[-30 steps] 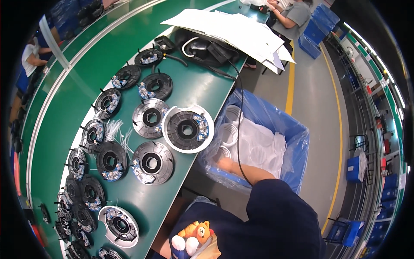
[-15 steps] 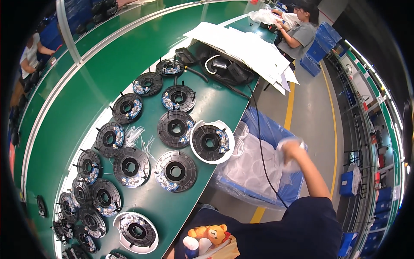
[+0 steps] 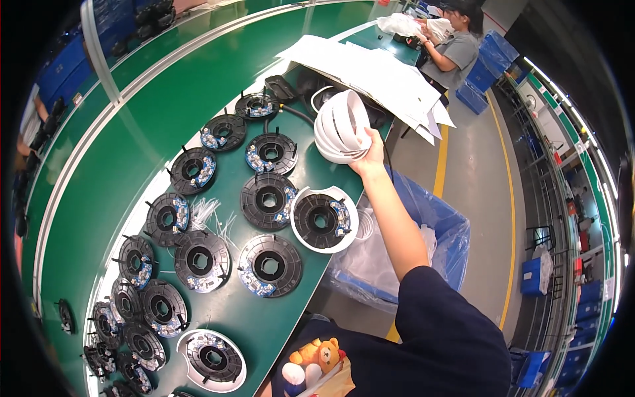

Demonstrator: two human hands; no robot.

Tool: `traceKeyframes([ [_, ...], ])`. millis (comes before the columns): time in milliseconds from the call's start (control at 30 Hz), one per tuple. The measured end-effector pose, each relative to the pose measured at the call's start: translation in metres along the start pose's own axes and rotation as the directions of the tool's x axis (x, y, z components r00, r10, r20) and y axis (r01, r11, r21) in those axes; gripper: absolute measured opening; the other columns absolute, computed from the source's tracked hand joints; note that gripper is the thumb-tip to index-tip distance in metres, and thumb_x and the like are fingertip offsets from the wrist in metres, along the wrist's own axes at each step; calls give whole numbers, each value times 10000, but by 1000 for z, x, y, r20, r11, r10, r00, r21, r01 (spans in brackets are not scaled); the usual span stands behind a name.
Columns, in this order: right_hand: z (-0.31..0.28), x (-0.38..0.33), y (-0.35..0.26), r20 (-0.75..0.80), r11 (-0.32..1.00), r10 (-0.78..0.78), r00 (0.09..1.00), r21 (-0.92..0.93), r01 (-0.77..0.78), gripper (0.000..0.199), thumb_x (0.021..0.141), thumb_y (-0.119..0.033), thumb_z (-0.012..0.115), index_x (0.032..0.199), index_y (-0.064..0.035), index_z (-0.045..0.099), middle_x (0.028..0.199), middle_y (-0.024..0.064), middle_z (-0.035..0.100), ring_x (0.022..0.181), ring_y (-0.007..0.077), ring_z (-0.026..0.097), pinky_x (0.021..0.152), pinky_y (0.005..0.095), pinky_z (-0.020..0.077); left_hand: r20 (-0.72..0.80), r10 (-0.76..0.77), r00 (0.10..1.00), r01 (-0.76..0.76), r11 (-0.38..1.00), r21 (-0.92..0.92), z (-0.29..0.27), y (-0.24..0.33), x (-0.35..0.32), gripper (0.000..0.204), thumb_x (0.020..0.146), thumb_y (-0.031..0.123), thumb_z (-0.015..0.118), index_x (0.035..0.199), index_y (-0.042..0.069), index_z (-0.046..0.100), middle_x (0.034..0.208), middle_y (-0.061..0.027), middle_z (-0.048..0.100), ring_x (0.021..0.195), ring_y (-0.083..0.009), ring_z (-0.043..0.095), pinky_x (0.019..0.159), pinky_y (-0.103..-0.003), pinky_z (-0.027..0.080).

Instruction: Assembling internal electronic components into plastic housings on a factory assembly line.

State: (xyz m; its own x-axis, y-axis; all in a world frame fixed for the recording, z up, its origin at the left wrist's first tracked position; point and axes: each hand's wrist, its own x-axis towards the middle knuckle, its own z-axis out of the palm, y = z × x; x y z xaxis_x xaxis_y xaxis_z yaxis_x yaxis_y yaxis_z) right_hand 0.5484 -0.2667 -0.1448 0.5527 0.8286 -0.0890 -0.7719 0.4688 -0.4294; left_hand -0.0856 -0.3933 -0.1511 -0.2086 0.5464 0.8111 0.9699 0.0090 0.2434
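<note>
My right hand [image 3: 370,153] is raised over the table's near edge and grips a stack of white ring-shaped covers [image 3: 340,127]. Below it lies a black round disc part seated in a white ring cover [image 3: 324,219]. Several more black disc parts with blue-and-white pieces, such as one [image 3: 268,197], lie spread over the green table [image 3: 132,145]. Another white-rimmed disc [image 3: 211,359] lies at the near left. My left hand is out of view.
A blue bin lined with clear plastic [image 3: 436,231] stands on the floor beside the table, holding white rings. White sheets [image 3: 377,69] lie at the table's far end, where another person [image 3: 453,43] works. A small plush toy [image 3: 316,357] sits at my front.
My right hand came up out of the blue bin with a stack of white ring covers and now holds it above the table edge.
</note>
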Motion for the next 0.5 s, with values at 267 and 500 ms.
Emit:
traceKeyframes([
  [267,5,19,35,-115,490,-691,713,-801,345,595,775,-142,553,1243,64,249,1168,206,427,1055,250,447,894,317,354,-17,24,1000,-24,999,26,-1,-7,-5,635,867,393,382,1249,-90,231,1322,-268,189,1169,-406,279,937,-501,247],
  [500,16,-9,27,310,-240,-825,473,-949,203,499,837,-278,442,1184,67,345,1255,264,308,1197,355,274,996,404,196,-5,-8,1000,8,1000,14,0,9,-7,631,864,421,376,1244,-71,268,1328,-256,194,1211,-396,218,967,-494,193],
])
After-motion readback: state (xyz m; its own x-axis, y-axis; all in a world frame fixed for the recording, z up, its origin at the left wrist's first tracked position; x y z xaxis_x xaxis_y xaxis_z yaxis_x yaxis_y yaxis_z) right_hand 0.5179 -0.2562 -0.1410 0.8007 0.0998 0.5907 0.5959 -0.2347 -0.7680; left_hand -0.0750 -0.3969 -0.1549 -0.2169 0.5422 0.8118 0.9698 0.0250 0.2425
